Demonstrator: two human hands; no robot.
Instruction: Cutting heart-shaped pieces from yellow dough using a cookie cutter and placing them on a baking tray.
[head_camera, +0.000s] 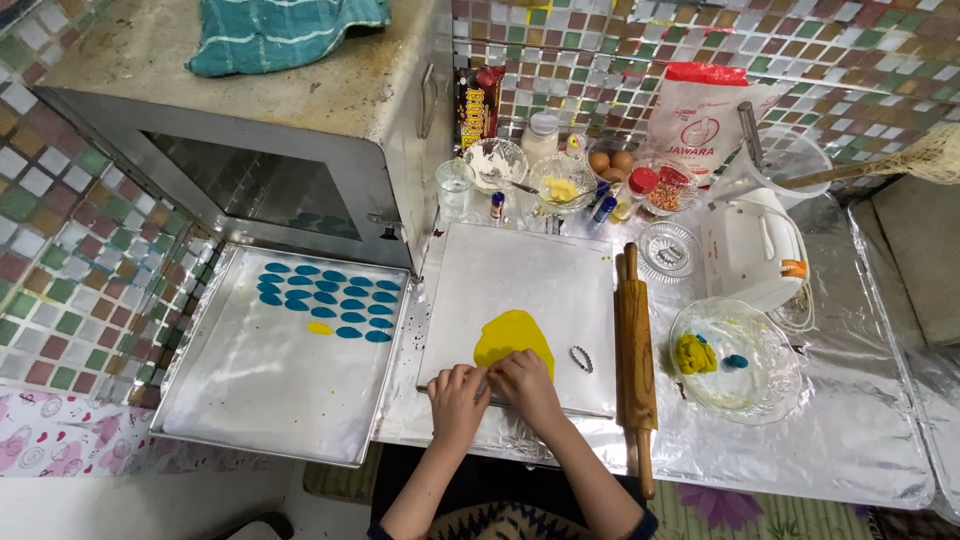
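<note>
A flattened sheet of yellow dough (515, 338) lies on a white board (520, 280). My left hand (457, 394) and my right hand (524, 385) meet at the dough's near edge, fingers pinched together on something small that I cannot make out. A small metal leaf-shaped cutter (581, 359) lies on the board just right of the dough. To the left, a baking tray (250, 390) holds rows of several blue leaf-shaped pieces (328, 301) and one yellow piece (320, 328).
A wooden rolling pin (635, 350) lies right of the board. A glass bowl (735, 360) holds yellow and blue dough. A white hand mixer (755, 250), small bowls, eggs and a flour bag (700, 115) stand behind. A metal oven (270, 130) sits at back left.
</note>
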